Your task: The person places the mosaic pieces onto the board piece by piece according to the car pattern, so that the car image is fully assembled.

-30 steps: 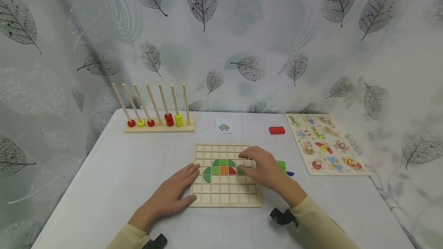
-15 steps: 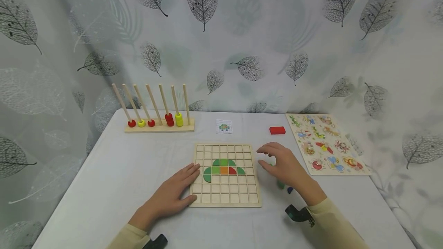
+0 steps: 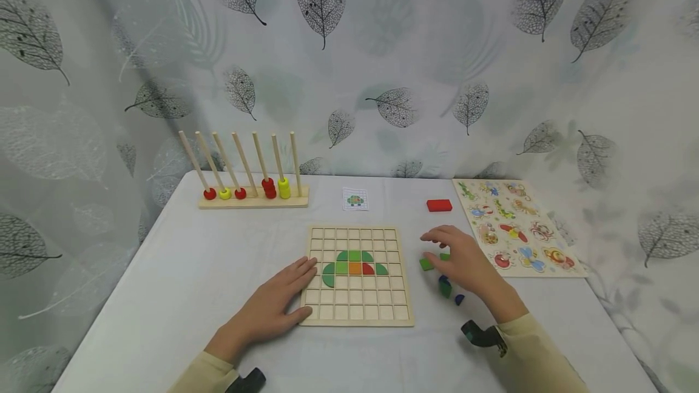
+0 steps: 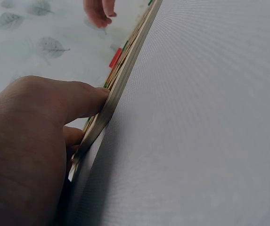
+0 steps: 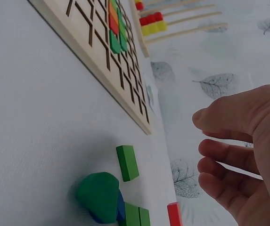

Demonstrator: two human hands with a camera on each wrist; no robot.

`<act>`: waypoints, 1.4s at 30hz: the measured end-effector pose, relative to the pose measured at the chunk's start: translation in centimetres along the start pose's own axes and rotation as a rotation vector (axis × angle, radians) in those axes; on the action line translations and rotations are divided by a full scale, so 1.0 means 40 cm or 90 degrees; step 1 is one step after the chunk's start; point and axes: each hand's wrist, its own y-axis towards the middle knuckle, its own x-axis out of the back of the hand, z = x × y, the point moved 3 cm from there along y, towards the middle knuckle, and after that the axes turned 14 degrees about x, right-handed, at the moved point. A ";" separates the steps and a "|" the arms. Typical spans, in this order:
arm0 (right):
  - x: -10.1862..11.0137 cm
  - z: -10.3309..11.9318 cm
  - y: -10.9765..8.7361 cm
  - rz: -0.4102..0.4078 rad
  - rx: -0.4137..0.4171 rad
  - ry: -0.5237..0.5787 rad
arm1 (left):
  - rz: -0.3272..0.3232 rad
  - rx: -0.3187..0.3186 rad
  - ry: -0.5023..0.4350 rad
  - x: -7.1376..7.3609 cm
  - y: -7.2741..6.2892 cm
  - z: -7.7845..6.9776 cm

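A wooden grid board (image 3: 377, 314) lies on the table with green, orange and red pieces set in its squares, among them a dark green quarter-round piece (image 3: 380, 269) on the right. My left hand (image 3: 267, 302) rests along the board's left edge, fingers extended and thumb (image 4: 90, 99) against the rim. To the right of the board my right hand (image 3: 461, 259) hovers with relaxed, slightly bent fingers, holding nothing. Loose blocks lie under and beside it: a green block (image 5: 127, 163), a dark green rounded block (image 5: 99, 195) over a blue one, and a small blue block (image 3: 460, 299).
Beyond the board lies a small pattern card (image 3: 355, 199). A wooden peg rack (image 3: 251, 202) with red and yellow beads stands at the back left. A red block (image 3: 439, 205) and an animal picture board (image 3: 516, 265) are at the right. A leaf-patterned curtain (image 3: 273, 90) hangs behind.
My right hand has let go of the dark green quarter-round piece on the grid and moved right, over the loose blocks. The left hand has stayed at the board's edge.
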 end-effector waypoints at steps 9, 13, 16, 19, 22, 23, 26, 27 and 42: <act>-0.018 -0.032 -0.022 0.062 -0.046 0.003 | 0.002 0.004 0.002 -0.001 0.001 0.002; -0.025 -0.039 -0.026 0.085 -0.058 0.005 | 0.007 0.006 0.003 0.000 0.003 0.001; -0.029 -0.044 -0.028 0.106 -0.074 0.009 | 0.007 0.006 0.005 0.001 0.003 -0.001; -0.035 -0.050 -0.030 0.128 -0.089 0.011 | 0.007 0.004 0.005 0.001 0.004 -0.002; -0.043 -0.055 -0.034 0.137 -0.093 0.007 | 0.009 0.006 0.005 0.001 0.004 -0.001; -0.044 -0.056 -0.034 0.138 -0.093 0.006 | 0.010 0.008 0.005 0.001 0.004 -0.001; -0.048 -0.054 -0.032 0.134 -0.082 0.002 | 0.014 0.014 0.006 0.000 0.003 0.000; -0.049 -0.053 -0.032 0.132 -0.081 0.002 | 0.015 0.015 0.006 0.000 0.003 0.000; -0.058 -0.042 -0.025 0.132 -0.085 -0.013 | 0.012 0.016 0.002 0.005 0.001 -0.004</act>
